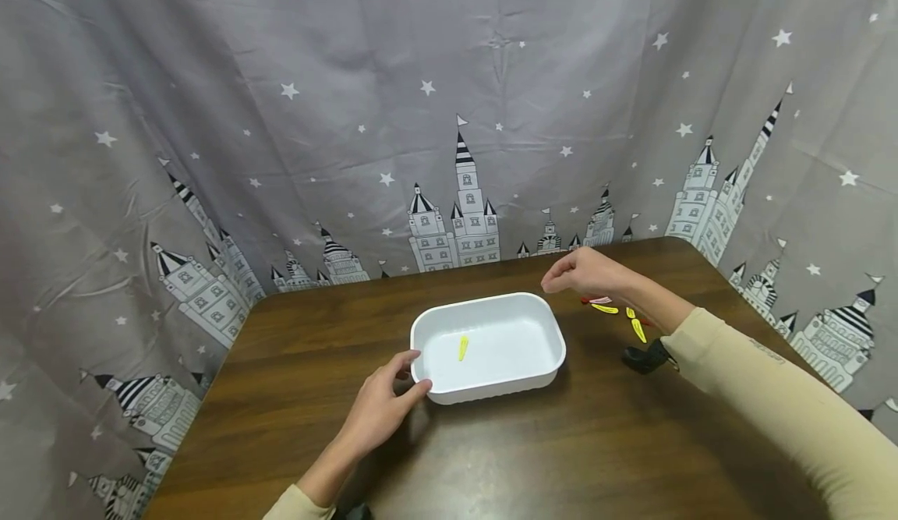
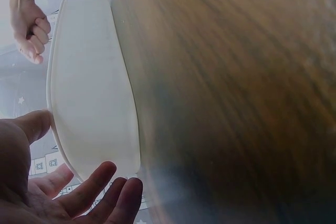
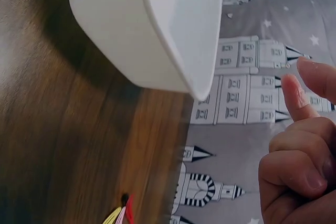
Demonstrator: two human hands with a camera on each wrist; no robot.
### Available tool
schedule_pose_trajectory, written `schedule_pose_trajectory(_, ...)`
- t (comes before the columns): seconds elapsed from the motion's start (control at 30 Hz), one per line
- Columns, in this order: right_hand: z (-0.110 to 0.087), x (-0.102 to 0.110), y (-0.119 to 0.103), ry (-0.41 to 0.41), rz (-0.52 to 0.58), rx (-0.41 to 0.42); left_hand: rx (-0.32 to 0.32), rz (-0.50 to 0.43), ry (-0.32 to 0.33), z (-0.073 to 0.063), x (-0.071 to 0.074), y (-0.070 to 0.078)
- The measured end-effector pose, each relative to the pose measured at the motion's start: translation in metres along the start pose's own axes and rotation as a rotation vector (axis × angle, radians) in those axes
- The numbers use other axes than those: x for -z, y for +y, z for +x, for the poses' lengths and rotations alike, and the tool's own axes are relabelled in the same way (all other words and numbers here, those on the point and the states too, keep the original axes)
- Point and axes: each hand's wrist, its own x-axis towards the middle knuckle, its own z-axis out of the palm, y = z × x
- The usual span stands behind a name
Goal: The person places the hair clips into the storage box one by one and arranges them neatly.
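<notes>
A white, rounded plastic tray point(image 1: 491, 389) stands on the table with one yellow snap hair clip point(image 1: 463, 348) lying inside it. My left hand point(image 1: 382, 403) holds the tray's near left corner, thumb on the rim and fingers bent around the end wall. Above and just beyond the far right corner hovers my right hand point(image 1: 592, 272), apart from the tray. In the right wrist view its thumb and index fingertips point(image 3: 296, 98) come close together, other fingers curled in, and no object shows between them. Several yellow, pink and red hair clips point(image 1: 638, 330) lie under the right forearm.
The dark wooden table point(image 1: 316, 348) ends at a grey curtain point(image 1: 393, 52) printed with castles and stars, hanging just behind its far edge. A black strap piece point(image 1: 644, 358) hangs at my right wrist.
</notes>
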Motion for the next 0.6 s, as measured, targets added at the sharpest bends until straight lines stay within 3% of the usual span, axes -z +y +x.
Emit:
schedule_pose_trajectory(0.2, -0.012, 0.009, 0.009, 0.001, 0.095, -0.053, 0.015, 0.002, -0.005, 0.0, 0.002, 0.0)
schedule_pose_trajectory(0.43, -0.023, 0.018, 0.024, 0.039, 0.075, -0.062, 0.016, -0.001, -0.009, 0.0, 0.001, 0.001)
schedule_pose_trajectory(0.6, -0.032, 0.022, 0.035, 0.045, 0.124, -0.076, 0.015, 0.001, -0.009, 0.001, 0.0, 0.001)
